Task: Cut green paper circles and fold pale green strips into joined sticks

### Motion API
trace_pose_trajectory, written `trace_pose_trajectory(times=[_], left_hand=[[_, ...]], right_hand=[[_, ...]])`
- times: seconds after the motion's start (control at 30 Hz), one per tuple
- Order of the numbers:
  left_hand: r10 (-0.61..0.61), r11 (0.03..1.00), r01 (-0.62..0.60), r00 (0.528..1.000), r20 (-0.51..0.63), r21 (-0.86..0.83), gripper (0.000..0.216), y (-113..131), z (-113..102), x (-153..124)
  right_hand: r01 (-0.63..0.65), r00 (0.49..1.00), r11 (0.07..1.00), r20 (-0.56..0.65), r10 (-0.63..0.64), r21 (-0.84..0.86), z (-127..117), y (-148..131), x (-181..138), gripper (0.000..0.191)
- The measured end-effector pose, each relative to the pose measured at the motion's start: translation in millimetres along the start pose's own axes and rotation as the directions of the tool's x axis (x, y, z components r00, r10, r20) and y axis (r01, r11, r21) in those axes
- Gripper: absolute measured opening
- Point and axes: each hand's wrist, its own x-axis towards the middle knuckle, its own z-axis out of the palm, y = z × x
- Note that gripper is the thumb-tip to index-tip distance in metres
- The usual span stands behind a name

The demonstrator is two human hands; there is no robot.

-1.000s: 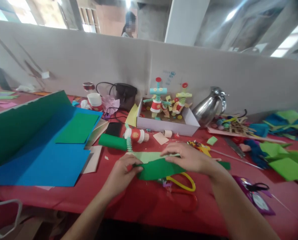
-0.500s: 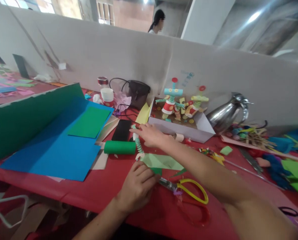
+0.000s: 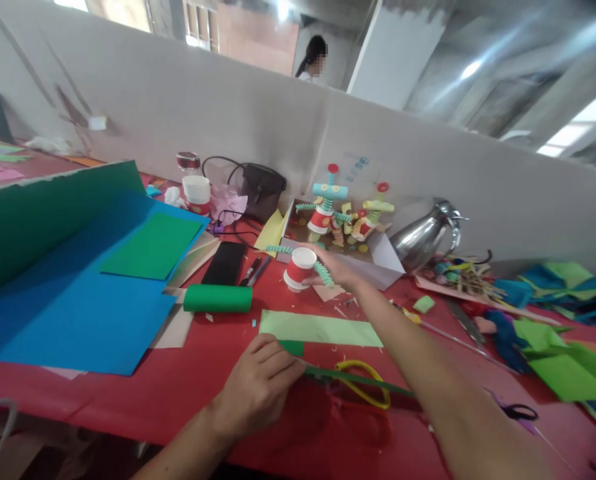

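Red cloth covers the surface (image 3: 128,393), backed by a white partition (image 3: 228,113) in a concrete hall. At the near edge, the left hand (image 3: 258,390) has its fingers (image 3: 284,363) pressed together, pinching the end of a dark strip (image 3: 378,385) of green paper. The strip runs right across one pair of yellow scissors (image 3: 358,364). The right hand (image 3: 335,270), stretched farther back, has its fingers (image 3: 323,257) curled round a cup figure (image 3: 298,265), red and white with coiled green arms. It is held just in front of a white box (image 3: 378,257). One pale strip (image 3: 321,328) lies flat between the hands.

Cup figures number three: the one in hand and two figures (image 3: 325,210) standing in the box. Left of the hands are one green roll (image 3: 218,299), one black phone (image 3: 224,263) and three sheets: blue sheet (image 3: 78,307), small green sheet (image 3: 151,247) on top of it, large green sheet (image 3: 38,213) behind. One jug (image 3: 423,233) stands right of the box and one bag (image 3: 263,187) to its left. One person (image 3: 313,57) is visible beyond the partition.
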Motion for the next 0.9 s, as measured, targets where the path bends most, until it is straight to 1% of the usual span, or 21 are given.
trace_pose_trajectory(times=[0.1, 0.27, 0.5, 0.63, 0.73, 0.8, 0.9], left_hand=[[-0.014, 1.0, 0.013, 1.0, -0.025, -0.025, 0.028, -1, -1, 3], [-0.064, 0.997, 0.062, 0.996, -0.057, -0.045, 0.028, -5, -2, 3], [-0.098, 0.993, 0.095, 0.994, -0.045, -0.065, 0.03, -7, -1, -1], [-0.09, 0.995, 0.088, 0.995, -0.045, -0.053, 0.029, -7, -1, 1], [-0.083, 0.996, 0.081, 0.995, -0.054, -0.048, 0.029, -7, -3, 3], [-0.083, 0.996, 0.08, 0.995, -0.055, -0.048, 0.031, -7, -3, 3], [-0.079, 0.996, 0.076, 0.996, -0.051, -0.045, 0.033, -8, -3, 1]], right_hand=[[-0.002, 0.999, 1.0, 0.034, 0.002, 0.008, -4, 6, 5, 0.084], [0.005, 0.997, 1.0, 0.079, -0.007, 0.027, -15, 7, 15, 0.083], [0.005, 0.992, 0.998, 0.122, -0.012, 0.061, -24, 14, 12, 0.089], [0.012, 0.995, 0.998, 0.098, -0.018, 0.067, -23, 15, 6, 0.096], [-0.01, 0.997, 0.997, 0.073, 0.004, 0.079, -21, 14, 1, 0.099], [-0.043, 0.997, 0.995, 0.061, 0.038, 0.086, -24, 15, -3, 0.094], [-0.122, 0.993, 0.99, 0.012, 0.121, 0.073, -36, 13, -14, 0.08]])
